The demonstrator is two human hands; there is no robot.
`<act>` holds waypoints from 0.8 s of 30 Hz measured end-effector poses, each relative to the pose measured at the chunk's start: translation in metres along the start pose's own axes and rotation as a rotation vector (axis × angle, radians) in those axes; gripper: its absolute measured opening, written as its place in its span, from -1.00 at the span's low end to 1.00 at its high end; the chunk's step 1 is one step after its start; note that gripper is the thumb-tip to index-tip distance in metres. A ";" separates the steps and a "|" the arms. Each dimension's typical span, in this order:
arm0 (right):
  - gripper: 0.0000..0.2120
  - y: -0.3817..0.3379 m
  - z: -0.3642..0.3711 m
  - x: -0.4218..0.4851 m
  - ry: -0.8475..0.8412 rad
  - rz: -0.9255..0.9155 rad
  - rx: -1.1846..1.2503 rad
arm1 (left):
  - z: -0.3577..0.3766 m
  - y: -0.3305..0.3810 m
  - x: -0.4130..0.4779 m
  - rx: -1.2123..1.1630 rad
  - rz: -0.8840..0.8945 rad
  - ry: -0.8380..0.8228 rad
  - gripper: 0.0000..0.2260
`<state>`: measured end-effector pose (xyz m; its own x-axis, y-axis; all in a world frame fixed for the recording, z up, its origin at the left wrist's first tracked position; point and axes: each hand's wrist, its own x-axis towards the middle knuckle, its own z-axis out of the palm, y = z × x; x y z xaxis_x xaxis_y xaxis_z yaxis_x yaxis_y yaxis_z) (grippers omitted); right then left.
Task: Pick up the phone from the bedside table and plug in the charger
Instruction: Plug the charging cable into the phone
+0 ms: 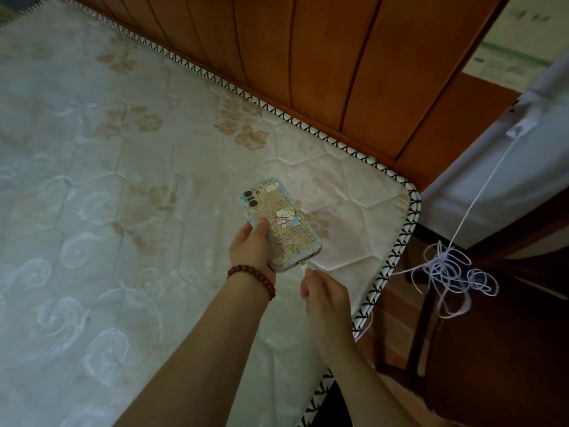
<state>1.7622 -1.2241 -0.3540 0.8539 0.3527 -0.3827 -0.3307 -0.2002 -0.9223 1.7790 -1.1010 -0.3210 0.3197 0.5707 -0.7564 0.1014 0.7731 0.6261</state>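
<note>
My right hand [326, 294] is closest to me. Its fingers are pinched together on the little charger plug [303, 264]. The metal tip of the plug is right at the bottom edge of the phone [278, 221]; I cannot tell if it is in the hole.

My left hand [252, 243] is curled around the phone and holds it by its left side, with my thumb on the back. A bracelet [255, 277] of dark red beads sits on that wrist. The phone is face down, just above the mattress [107, 180], near its right corner. Its case has a cartoon cat and flowers on it.

The mattress is white with swirls and tan flowers, and a black and white trim runs along its edge.

To the right, past the edge of the bed, the white cable [452, 272] hangs in a messy tangle. One thin line of it goes up to a white charger block [520, 129].

Behind the bed is the brown wooden headboard [308, 57].
</note>
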 end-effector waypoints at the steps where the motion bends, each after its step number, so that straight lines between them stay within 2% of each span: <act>1: -0.55 0.001 0.001 0.001 -0.004 0.000 -0.002 | 0.000 0.000 0.001 0.005 0.015 0.009 -0.71; 6: -0.54 0.001 0.004 0.007 -0.048 0.003 -0.023 | -0.003 0.002 0.008 0.032 0.080 0.057 -0.67; 14: -0.56 0.001 0.008 0.007 -0.126 0.016 -0.060 | -0.011 0.002 0.013 0.021 0.080 0.093 -0.73; 24: -0.58 -0.002 0.006 0.009 -0.141 0.056 0.055 | -0.006 0.003 0.011 -0.011 0.080 0.072 -0.80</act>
<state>1.7682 -1.2146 -0.3558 0.7699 0.4680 -0.4338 -0.4009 -0.1743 -0.8994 1.7773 -1.0903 -0.3283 0.2581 0.6490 -0.7157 0.0681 0.7267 0.6836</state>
